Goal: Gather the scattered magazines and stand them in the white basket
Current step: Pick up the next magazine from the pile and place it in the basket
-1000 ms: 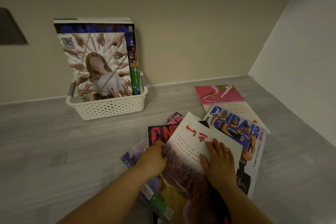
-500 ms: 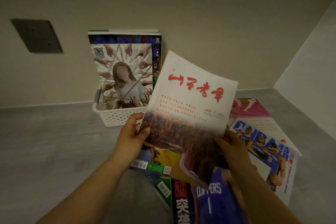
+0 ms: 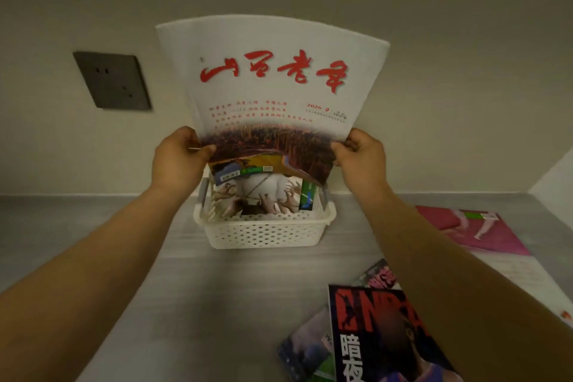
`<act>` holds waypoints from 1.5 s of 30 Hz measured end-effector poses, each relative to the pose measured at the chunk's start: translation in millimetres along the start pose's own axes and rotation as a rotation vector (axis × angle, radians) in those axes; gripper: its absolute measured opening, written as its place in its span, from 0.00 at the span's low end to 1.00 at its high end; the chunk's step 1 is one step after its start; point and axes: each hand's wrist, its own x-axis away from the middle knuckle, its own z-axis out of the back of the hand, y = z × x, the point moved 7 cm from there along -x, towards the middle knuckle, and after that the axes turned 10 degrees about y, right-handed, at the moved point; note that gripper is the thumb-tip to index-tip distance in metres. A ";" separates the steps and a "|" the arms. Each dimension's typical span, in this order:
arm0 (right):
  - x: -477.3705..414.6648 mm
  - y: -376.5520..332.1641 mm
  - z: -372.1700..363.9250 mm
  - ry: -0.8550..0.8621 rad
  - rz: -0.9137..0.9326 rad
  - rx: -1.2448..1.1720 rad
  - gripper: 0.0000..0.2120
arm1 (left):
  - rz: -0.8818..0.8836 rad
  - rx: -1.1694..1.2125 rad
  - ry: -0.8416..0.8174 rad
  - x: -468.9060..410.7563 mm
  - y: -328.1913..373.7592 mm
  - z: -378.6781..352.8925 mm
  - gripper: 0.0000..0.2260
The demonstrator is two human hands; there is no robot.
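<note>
Nearest the camera, at the lower right of the grey wood-grain tabletop point(image 3: 155, 273), lies a black magazine with red block letters and a basketball player on its cover point(image 3: 381, 338); the right forearm crosses over its upper right corner. It overlaps a bluish magazine point(image 3: 305, 350) on its left and another with red lettering point(image 3: 379, 276) peeking out behind its top edge. Farther right, flat on the table and well apart from the basket, is a pink magazine showing a pair of legs point(image 3: 474, 231); a pale cover lies just in front of it, mostly hidden by the arm.

Beyond these, mid-table, stands the white perforated plastic basket point(image 3: 263, 234). A magazine with a cover of many reaching hands point(image 3: 263, 198) already stands upright in it, its top hidden.

Above the basket, both hands hold up a white magazine with red brush-style characters and a dark reddish field photo point(image 3: 273, 84), along with a thinner item with a green label behind its lower edge. The left hand point(image 3: 176, 161) pinches the lower left edge, fingers closed on the pages; the right hand point(image 3: 361, 155) clamps the lower right edge likewise. The lower edge hangs just over the basket's opening, blocking sight of the wall behind.

Farthest back, a dark grey wall socket point(image 3: 113, 80) sits on the beige wall point(image 3: 434, 102), to the left.
</note>
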 end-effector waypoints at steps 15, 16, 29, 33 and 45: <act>-7.3 72.8 -52.8 -0.063 -0.156 0.215 0.11 | 0.193 -0.131 -0.148 -7.5 -67.6 -49.0 0.11; -6.9 76.1 -52.4 -0.060 -0.172 0.219 0.11 | 0.189 -0.144 -0.150 -7.6 -68.0 -50.6 0.12; -14.3 85.2 -50.2 0.038 -0.184 0.181 0.18 | 0.066 -0.287 -0.107 -6.0 -68.4 -64.3 0.14; -13.2 82.4 -50.6 0.056 -0.120 0.231 0.15 | -0.065 -0.424 -0.081 -0.9 -65.3 -72.1 0.13; 8.6 82.1 -10.9 -0.015 -0.075 0.260 0.32 | -0.058 -0.292 -0.196 24.3 -67.4 -63.2 0.23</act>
